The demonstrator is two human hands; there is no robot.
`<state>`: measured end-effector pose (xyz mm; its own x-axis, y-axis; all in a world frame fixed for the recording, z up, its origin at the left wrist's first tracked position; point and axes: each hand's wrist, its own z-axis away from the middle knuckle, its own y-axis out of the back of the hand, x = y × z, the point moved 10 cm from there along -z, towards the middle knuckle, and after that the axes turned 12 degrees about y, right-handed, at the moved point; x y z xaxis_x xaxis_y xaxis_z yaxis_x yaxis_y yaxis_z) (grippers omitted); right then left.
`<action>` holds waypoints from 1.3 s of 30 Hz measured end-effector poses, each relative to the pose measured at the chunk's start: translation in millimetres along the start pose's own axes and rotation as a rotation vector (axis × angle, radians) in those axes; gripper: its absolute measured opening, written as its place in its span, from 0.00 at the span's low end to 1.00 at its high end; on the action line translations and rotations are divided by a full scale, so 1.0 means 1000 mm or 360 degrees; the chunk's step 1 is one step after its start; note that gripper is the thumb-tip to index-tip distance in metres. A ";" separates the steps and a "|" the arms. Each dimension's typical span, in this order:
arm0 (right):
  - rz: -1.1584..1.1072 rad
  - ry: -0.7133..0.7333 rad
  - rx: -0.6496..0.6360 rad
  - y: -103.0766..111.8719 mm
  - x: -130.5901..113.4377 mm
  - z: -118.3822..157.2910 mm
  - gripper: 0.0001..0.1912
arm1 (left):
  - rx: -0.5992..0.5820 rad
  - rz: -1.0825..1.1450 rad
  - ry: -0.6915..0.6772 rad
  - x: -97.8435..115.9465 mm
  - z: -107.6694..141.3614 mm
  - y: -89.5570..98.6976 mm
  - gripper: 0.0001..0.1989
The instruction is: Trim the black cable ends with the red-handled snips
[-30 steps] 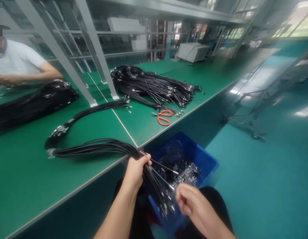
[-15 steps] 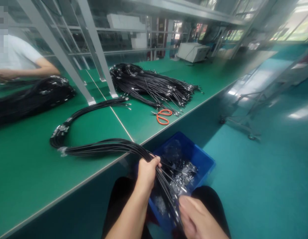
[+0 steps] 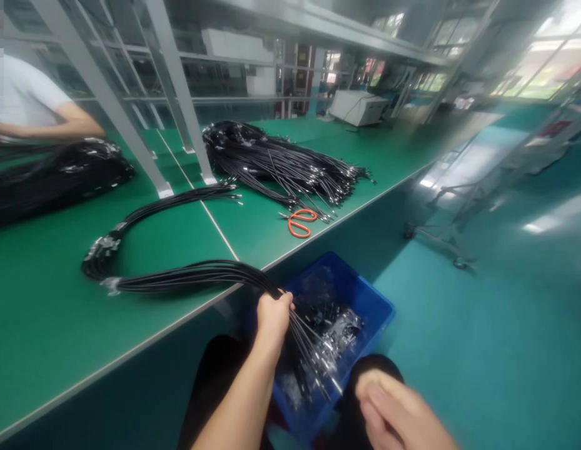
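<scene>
A long bundle of black cables curves over the green table and hangs past its edge. My left hand is wrapped round the bundle near its lower end. The loose ends with metal tips fan out below that hand, above a blue bin that holds clear plastic and small black pieces. To the right of the tips, apart from them, is my right hand, its fingers curled and blurred; whether anything is in them is hidden.
A large pile of black cables lies farther back, with orange-handled scissors before it. Metal posts stand on the table. At the left, a person's arm is by another cable pile. A wheeled cart stands right.
My right hand has moved right and away from the cable ends, which now spread out more. My left hand still grips the bundle. The view has shifted slightly.
</scene>
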<state>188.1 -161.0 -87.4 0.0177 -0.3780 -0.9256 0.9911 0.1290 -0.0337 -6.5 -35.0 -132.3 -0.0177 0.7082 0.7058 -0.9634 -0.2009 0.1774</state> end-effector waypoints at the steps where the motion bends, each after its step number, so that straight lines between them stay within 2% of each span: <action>1: 0.0196 0.0125 0.0089 0.001 -0.012 -0.008 0.23 | 0.0009 -0.0023 -0.0005 0.000 0.002 0.001 0.12; 3: 0.0711 0.0375 0.0157 -0.008 -0.036 -0.022 0.19 | 0.0026 -0.0065 -0.0016 -0.001 0.004 0.003 0.12; 4: 0.0847 0.0433 0.0155 -0.016 -0.042 -0.028 0.18 | 0.0031 -0.0083 -0.0024 -0.001 0.005 0.003 0.12; 8: 0.0941 0.0455 0.0035 -0.041 -0.048 -0.045 0.18 | 0.0041 -0.0112 -0.0044 0.003 0.007 0.007 0.12; 11: 0.0805 0.0445 -0.0084 -0.043 -0.055 -0.046 0.16 | 0.0033 -0.0096 -0.0036 0.005 0.009 0.010 0.12; 14: 0.0514 0.0308 -0.0181 -0.033 -0.051 -0.037 0.17 | 0.0012 -0.0060 0.0001 0.004 0.008 0.010 0.12; 18: -0.0012 0.0025 -0.0172 -0.026 -0.016 -0.019 0.16 | -0.0027 0.0021 0.0061 0.004 0.009 0.005 0.13; 20: -0.0185 -0.0084 -0.0134 -0.032 0.005 -0.014 0.15 | -0.0048 0.0063 0.0079 0.005 0.010 0.001 0.13; 23: -0.0310 -0.0164 -0.0122 -0.045 0.024 -0.017 0.22 | -0.0058 0.0109 0.0084 0.006 0.011 0.000 0.13; 27: -0.0335 -0.0106 -0.0094 -0.052 0.019 -0.031 0.29 | -0.0018 0.0144 0.0052 0.004 0.011 0.004 0.13; 33: -0.0501 -0.0060 -0.0009 -0.057 0.012 -0.043 0.30 | -0.0016 0.0174 0.0035 0.002 0.013 0.002 0.12; 39: -0.0722 -0.0118 0.0003 -0.047 0.020 -0.025 0.26 | 0.0033 0.0229 0.0026 0.014 0.006 0.014 0.13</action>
<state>138.8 -151.6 -113.7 -0.4088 -0.4606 -0.7878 0.9010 -0.0664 -0.4287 -19.2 -31.6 -115.7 -0.1596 0.6820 0.7137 -0.9449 -0.3148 0.0895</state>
